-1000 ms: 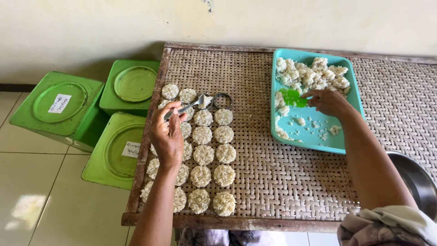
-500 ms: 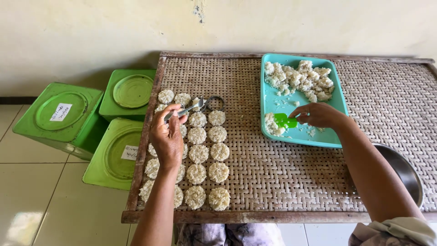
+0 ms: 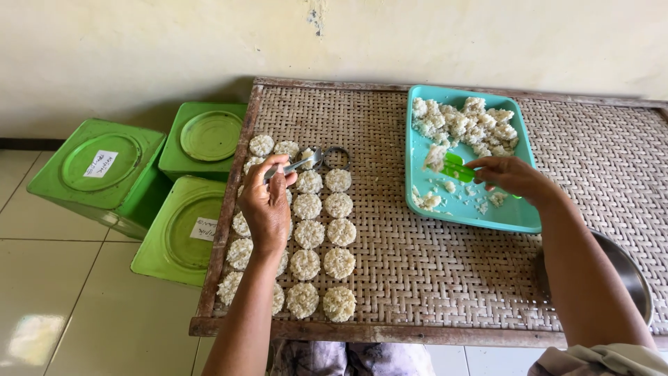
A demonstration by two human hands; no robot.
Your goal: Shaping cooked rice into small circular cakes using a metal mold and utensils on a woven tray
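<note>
far left, on the tiled floor [image 3: 62, 306]: three green square tins [image 3: 97, 174] with round lids, two bearing white paper labels, packed close against the edge of the woven tray table [image 3: 431, 278]. on the table's left part: rows of round white rice cakes [image 3: 323, 233] in neat columns, flat on the weave, some hidden under the arm. above them, the left hand [image 3: 268, 205], fingers curled tight around the handle of a small metal ring mould [image 3: 327, 159], its ring flat on the weave at the top of the right-hand column. further right, well apart from the cakes: a turquoise tray [image 3: 515, 212] with a heap of loose cooked rice [image 3: 466, 125] at its far end and scattered clumps nearer. over the tray's near half, the right hand [image 3: 515, 177], pinched shut on a bright green scoop [image 3: 456, 168], tip loaded with rice, just beside the heap. at the far right edge, partly hidden behind the right forearm: a metal bowl [image 3: 630, 268].
</note>
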